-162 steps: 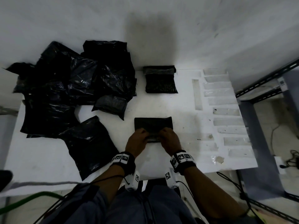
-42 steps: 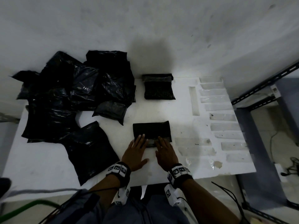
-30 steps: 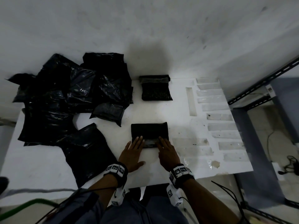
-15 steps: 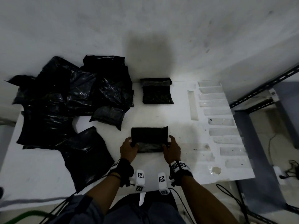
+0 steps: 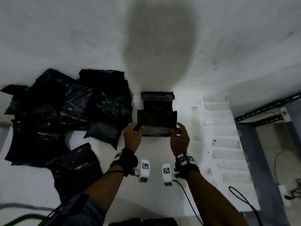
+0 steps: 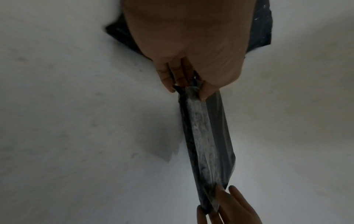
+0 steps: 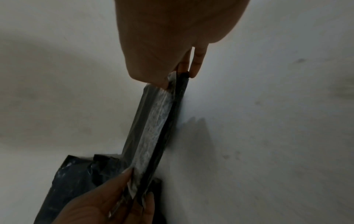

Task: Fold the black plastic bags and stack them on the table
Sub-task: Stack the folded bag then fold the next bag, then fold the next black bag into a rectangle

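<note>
A folded black plastic bag hangs above the white table, held level between both hands. My left hand pinches its left end, thumb on top and fingers beneath. My right hand pinches the right end the same way. The bag shows its pale folded edge in both wrist views. Just beyond it, against the wall, lies the stack of folded bags. A heap of unfolded black bags covers the table's left side.
One loose black bag lies near the front left edge. Clear plastic strips lie in rows on the table's right side. A grey metal shelf frame stands to the right. A cable hangs off the front right.
Both hands went from pressing flat on the folded bag to pinching its ends. They have lifted it off the table and carried it away from me, up to the stack.
</note>
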